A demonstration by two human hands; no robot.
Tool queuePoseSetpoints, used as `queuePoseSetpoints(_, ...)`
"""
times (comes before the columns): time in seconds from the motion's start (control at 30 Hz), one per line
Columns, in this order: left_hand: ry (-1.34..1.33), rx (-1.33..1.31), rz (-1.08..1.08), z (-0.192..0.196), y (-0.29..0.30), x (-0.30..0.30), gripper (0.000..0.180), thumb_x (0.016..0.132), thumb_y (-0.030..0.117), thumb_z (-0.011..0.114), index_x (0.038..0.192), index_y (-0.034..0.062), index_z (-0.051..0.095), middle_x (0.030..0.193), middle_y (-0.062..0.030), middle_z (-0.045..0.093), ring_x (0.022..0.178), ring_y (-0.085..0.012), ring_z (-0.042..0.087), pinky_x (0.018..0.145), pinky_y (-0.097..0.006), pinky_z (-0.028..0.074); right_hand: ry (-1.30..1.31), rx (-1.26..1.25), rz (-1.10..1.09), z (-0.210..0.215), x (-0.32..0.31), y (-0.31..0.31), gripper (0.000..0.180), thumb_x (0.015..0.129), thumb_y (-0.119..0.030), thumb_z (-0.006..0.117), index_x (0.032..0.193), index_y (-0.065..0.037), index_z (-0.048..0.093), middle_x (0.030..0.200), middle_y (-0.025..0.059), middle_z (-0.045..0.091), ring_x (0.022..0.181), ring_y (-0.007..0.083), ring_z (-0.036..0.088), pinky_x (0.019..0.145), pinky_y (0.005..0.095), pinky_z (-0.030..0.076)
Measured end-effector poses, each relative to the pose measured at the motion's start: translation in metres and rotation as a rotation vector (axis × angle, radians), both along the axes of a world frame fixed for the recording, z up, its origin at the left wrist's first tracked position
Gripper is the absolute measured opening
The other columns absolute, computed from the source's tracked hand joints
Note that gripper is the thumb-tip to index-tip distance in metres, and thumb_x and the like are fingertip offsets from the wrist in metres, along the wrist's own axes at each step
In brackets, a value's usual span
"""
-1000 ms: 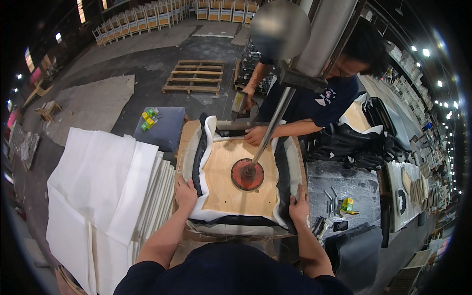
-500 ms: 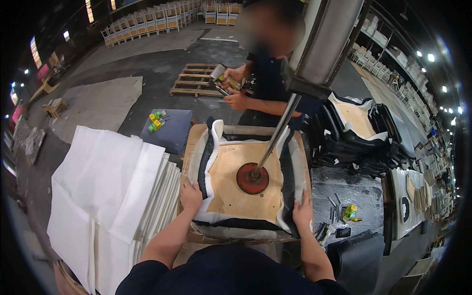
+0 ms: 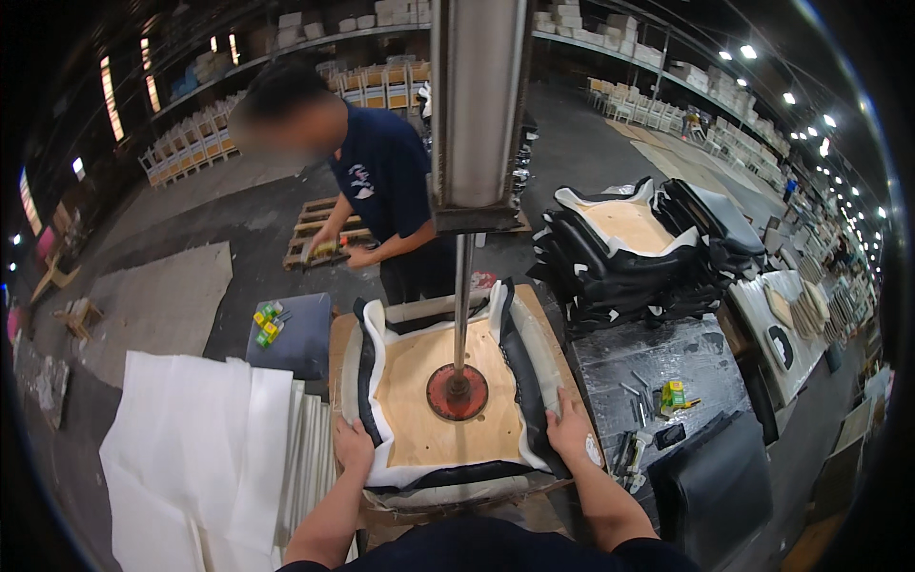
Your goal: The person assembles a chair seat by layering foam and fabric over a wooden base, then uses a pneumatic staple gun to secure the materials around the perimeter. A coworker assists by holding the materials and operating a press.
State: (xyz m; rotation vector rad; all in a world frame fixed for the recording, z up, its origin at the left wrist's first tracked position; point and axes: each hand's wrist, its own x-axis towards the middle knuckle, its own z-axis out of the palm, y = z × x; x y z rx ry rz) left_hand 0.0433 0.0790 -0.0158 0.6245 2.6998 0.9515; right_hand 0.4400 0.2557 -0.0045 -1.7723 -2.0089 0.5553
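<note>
A seat cushion lies upside down in front of me, its plywood base (image 3: 419, 400) framed by white foam and black cover. A red round press pad (image 3: 457, 392) on a metal rod (image 3: 463, 305) bears down on the board's middle. My left hand (image 3: 352, 444) presses the cover's near left edge. My right hand (image 3: 570, 429) grips the black cover at the near right edge. Across the bench a person in a dark blue shirt (image 3: 386, 181) holds a tool (image 3: 319, 253) in both hands.
A stack of finished black seats (image 3: 629, 253) stands at the right. Small tools and a green item (image 3: 673, 395) lie on the foil-covered bench to the right. White foam sheets (image 3: 205, 448) are piled at my left. A pallet and rows of chairs are beyond.
The person opposite has straightened up and drawn the hands back from the seat, now holding a tool. My view has tilted up. My hands stay on the cover's near edge.
</note>
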Motion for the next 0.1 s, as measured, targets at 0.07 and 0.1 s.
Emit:
queuePoseSetpoints(0.07, -0.012, -0.019, 0.009, 0.0028, 0.0009, -0.0001, 0.062, 0.110, 0.037, 0.056, 0.158, -0.0019, 0.047, 0.146, -0.0318, 0.060, 0.134, -0.0505, 0.058, 0.113, -0.057, 0.046, -0.022, -0.059, -0.008, 0.0012, 0.0005, 0.0001, 0.073, 0.100, -0.027, 0.074, 0.166, -0.020, 0.045, 0.138, 0.0337, 0.064, 0.123, 0.0528, 0.064, 0.104, 0.0552, 0.052)
queuePoseSetpoints(0.1, -0.001, -0.015, -0.008, 0.0054, 0.0061, -0.0027, 0.062, 0.110, 0.037, 0.056, 0.158, -0.0019, 0.047, 0.146, -0.0318, 0.060, 0.134, -0.0505, 0.058, 0.113, -0.057, 0.046, -0.036, -0.103, -0.013, 0.0022, -0.0002, 0.0012, 0.074, 0.099, -0.029, 0.075, 0.167, -0.020, 0.044, 0.140, 0.0333, 0.064, 0.124, 0.0530, 0.064, 0.104, 0.0548, 0.052)
